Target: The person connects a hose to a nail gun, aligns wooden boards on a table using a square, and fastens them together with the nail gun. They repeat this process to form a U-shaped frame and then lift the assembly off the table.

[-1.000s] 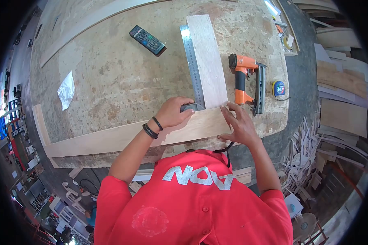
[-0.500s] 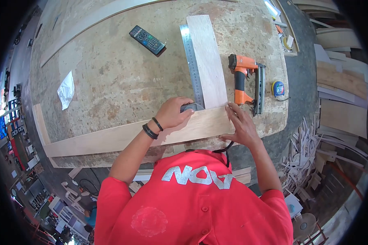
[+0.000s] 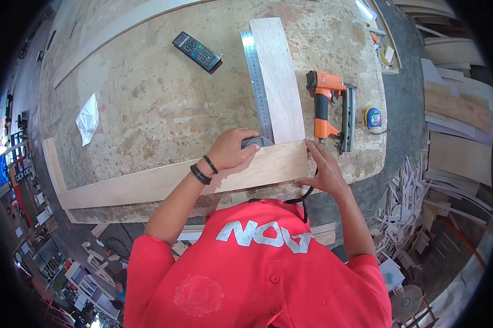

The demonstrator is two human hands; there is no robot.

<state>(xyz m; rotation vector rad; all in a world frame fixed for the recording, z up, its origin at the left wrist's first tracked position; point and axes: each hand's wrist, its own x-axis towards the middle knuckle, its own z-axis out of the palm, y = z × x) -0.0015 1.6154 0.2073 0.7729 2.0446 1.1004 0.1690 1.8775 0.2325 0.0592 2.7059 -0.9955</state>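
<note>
My left hand (image 3: pixel 233 148) is closed around the dark grey stock of a try square (image 3: pixel 253 142), pressing it against the edge of a long pale board (image 3: pixel 142 186). The square's ruled metal blade (image 3: pixel 257 82) points away from me, along the left side of a shorter wooden board (image 3: pixel 279 82). That shorter board butts against the long one near its right end. My right hand (image 3: pixel 327 170) is open at this end, fingers stretched along the end edge and thumb at the near edge. A black wristband circles my left wrist.
An orange nail gun (image 3: pixel 327 104) lies right of the short board, with a blue tape measure (image 3: pixel 372 118) beyond it. A remote control (image 3: pixel 197 52) and a crumpled white wrapper (image 3: pixel 88 120) lie on the worn workbench (image 3: pixel 148 109). Wood scraps (image 3: pixel 402 208) cover the floor at right.
My right hand's fingers have shifted slightly outward and sit more at the long board's end. The short board has moved very slightly; the left hand keeps its grip on the square.
</note>
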